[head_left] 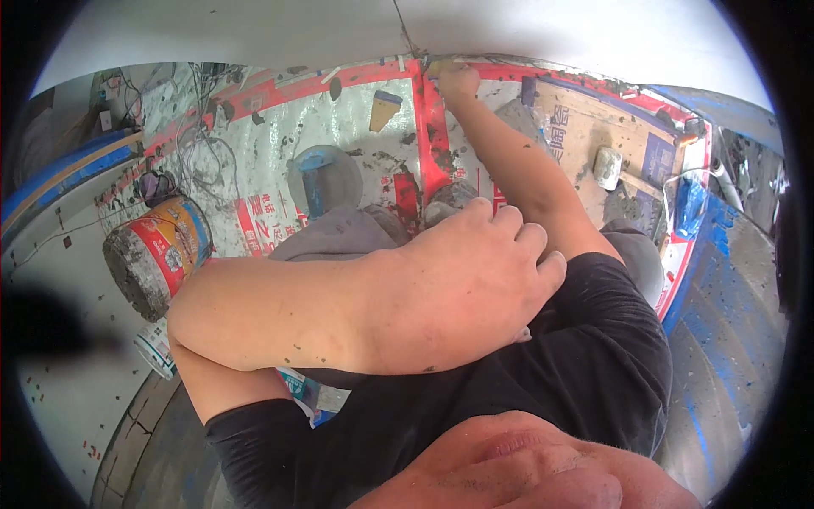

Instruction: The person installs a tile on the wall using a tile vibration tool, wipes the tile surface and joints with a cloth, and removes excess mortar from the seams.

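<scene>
My left arm bends across my chest. My left hand (487, 276) hangs close in front of my black shirt, back of the hand up and fingers curled in; whatever they may hold is hidden. Far ahead, my right hand (458, 82) reaches down to where the white wall (297, 34) meets the covered floor, beside a red tape strip (432, 131). Its fingers are closed around something small and yellowish (437, 68) that I cannot make out. Left of that hand, a tan flat piece with a dark end (386, 110) lies on the floor sheet.
A mud-caked, colourful bucket (161, 254) lies tilted at left, near tangled cables (203, 110). A blue object (324, 182) sits by my knee. At right are a cardboard sheet (577, 127), a whitish rounded block (607, 168) and a blue packet (691, 208).
</scene>
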Available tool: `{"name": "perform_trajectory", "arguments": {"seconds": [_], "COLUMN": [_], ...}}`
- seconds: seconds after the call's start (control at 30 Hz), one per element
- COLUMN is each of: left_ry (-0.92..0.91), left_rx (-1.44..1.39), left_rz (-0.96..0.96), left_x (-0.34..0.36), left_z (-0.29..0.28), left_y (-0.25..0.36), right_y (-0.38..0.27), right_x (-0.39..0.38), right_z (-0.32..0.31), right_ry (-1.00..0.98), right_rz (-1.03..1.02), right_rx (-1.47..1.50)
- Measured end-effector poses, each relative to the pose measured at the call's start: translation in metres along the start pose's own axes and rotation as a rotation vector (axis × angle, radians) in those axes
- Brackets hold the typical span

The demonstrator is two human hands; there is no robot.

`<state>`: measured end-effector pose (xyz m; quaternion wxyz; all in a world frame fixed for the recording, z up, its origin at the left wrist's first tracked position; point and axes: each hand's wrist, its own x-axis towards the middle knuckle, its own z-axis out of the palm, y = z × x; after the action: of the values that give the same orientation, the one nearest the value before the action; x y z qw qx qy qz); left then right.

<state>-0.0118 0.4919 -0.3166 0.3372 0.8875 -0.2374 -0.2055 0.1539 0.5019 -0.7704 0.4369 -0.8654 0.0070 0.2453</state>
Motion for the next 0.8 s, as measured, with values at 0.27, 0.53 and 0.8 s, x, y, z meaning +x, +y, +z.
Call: {"name": "perform_trajectory", "arguments": {"seconds": [0.27, 0.53, 0.8], "left_ry": [0.066, 0.098, 0.072], "left_rx": [0.04, 0.069, 0.074], "left_rz": [0.093, 0.075, 0.076], "left_x": [-0.006, -0.013, -0.004], "left_z": [-0.001, 0.001, 0.0], "left_y": [-0.006, -0.001, 0.006], "right_y": [0.029, 0.009, -0.046], "right_x": [0.025, -0.007, -0.044], "right_z": [-0.007, -0.106, -0.097], "right_ry": [0.01, -0.784, -0.639], "right_rz": [-0.304, -0.635, -0.504], "right_rx": [-0.372, -0.564, -0.55]}}
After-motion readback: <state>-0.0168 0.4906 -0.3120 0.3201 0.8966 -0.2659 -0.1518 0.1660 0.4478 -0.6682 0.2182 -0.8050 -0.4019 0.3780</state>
